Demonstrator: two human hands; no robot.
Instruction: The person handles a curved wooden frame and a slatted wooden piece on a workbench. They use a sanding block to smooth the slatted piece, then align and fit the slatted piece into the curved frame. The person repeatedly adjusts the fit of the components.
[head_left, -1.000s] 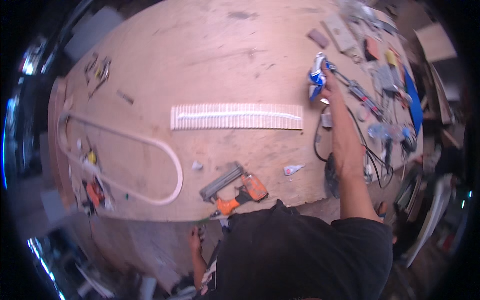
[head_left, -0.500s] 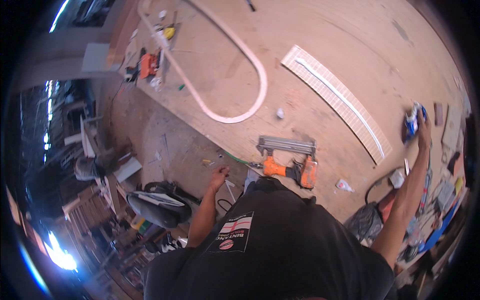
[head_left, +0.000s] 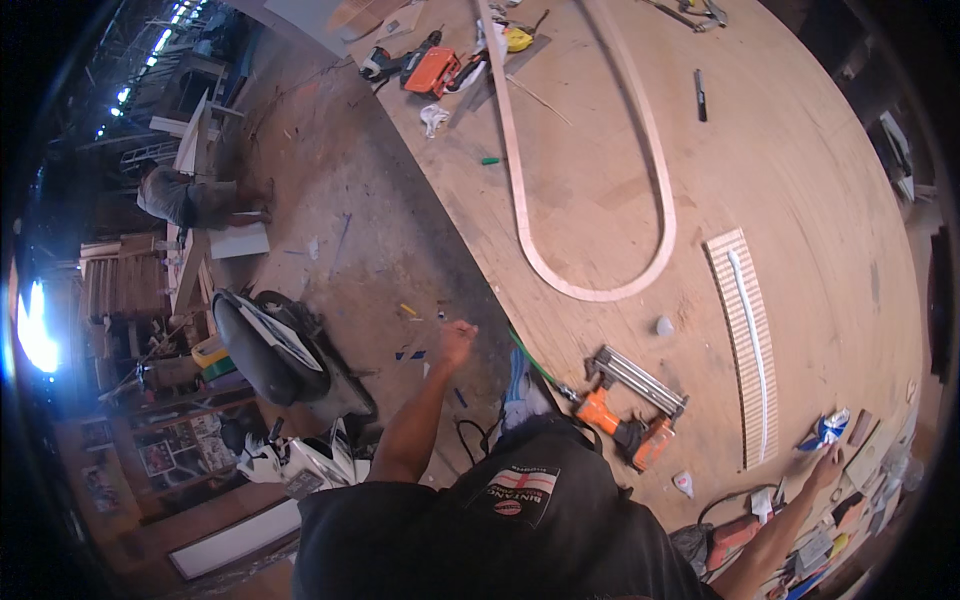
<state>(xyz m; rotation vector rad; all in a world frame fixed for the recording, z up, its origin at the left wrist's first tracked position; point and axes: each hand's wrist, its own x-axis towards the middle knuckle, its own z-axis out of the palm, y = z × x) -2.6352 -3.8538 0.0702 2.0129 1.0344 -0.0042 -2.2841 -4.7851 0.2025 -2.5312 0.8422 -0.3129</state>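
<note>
My right hand (head_left: 828, 466) is at the right side of the workbench, fingers slightly apart, just short of a crumpled blue-and-white packet (head_left: 828, 428) that lies on the wood. Any contact between them is too small to make out. Left of it lies a curved, ribbed wooden strip (head_left: 735, 330) with a thick white bead (head_left: 748, 320) of paste along its length. My left hand (head_left: 457, 343) is raised over the floor beside the bench edge, its fingers curled together; whatever they hold, if anything, is hidden.
On the workbench (head_left: 800, 200) lie an orange nail gun (head_left: 628, 420) with a green hose, a long wooden loop (head_left: 660, 200), an orange tool (head_left: 432, 72) and a small white nozzle (head_left: 683, 484). Clutter lines the right edge. A motorbike (head_left: 270, 350) and a bent-over person (head_left: 190, 197) are at left.
The view has swung left, so the bench appears turned and more floor shows. My right hand has drawn back slightly from the blue-and-white packet. My left hand stays curled.
</note>
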